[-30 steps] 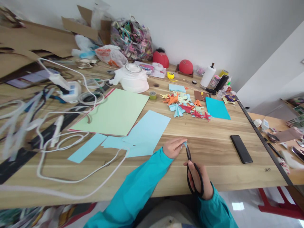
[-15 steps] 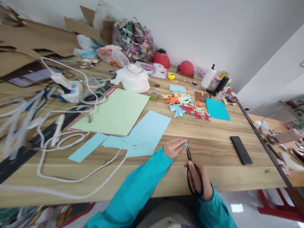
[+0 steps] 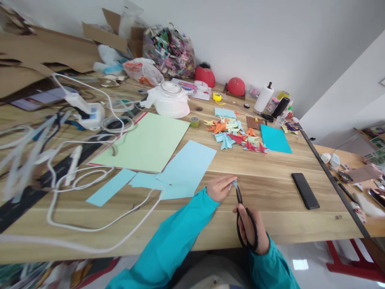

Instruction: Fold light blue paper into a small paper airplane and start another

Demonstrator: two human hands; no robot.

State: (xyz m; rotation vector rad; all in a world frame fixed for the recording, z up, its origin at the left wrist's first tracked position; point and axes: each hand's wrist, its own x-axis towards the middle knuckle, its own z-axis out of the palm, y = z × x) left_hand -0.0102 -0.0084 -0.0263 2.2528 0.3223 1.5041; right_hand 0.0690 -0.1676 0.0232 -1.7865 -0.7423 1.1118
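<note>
My left hand (image 3: 221,188) pinches a small piece of light blue paper (image 3: 234,183) at its fingertips, low over the front middle of the table. Black-handled scissors (image 3: 239,196) are in my right hand (image 3: 253,229), its fingers in the loops. The blade tips meet the blue paper beside my left fingertips; whether they are cutting it is too small to tell. Left of my hands lie a larger light blue sheet (image 3: 192,164) and a blue paper strip (image 3: 111,187). Beyond them is a pile of folded paper figures (image 3: 237,136) in several colours.
A green sheet (image 3: 147,140) lies left of the blue one, with white cables (image 3: 99,229) looping nearby. A black phone (image 3: 305,191) lies at the right. At the back stand a stuffed plastic bag (image 3: 168,50) and a paper roll (image 3: 264,98). A turquoise sheet (image 3: 276,138) lies beside the figures.
</note>
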